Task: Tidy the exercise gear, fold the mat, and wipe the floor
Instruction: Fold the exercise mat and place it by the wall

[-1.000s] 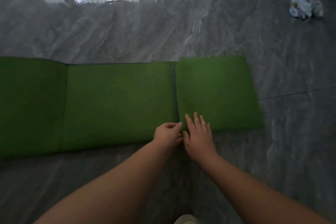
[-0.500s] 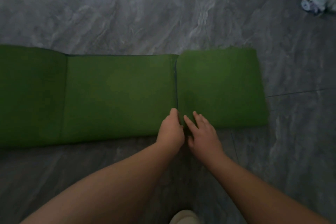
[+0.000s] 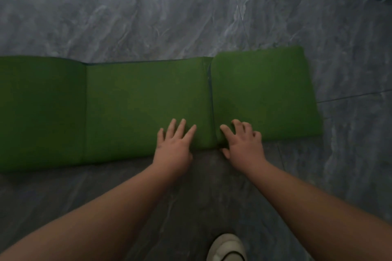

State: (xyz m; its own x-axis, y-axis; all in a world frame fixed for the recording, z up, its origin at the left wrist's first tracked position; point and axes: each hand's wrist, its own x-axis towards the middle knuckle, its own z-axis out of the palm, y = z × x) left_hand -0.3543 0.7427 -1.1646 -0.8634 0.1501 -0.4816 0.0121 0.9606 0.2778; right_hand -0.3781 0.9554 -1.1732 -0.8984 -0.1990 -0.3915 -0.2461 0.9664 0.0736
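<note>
While lying lengthwise on grey marbled floor (image 3: 191, 27), green mat (image 3: 137, 108), right end section folded over: left hand (image 3: 172, 150) flat, fingers straight; right hand (image 3: 244, 146) curled, gripping folded section's near corner.

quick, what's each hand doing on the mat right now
Left hand: open, fingers straight, resting flat on the green mat.
Right hand: fingers curled over the near edge of the folded section, thumb at the edge, gripping it.
</note>
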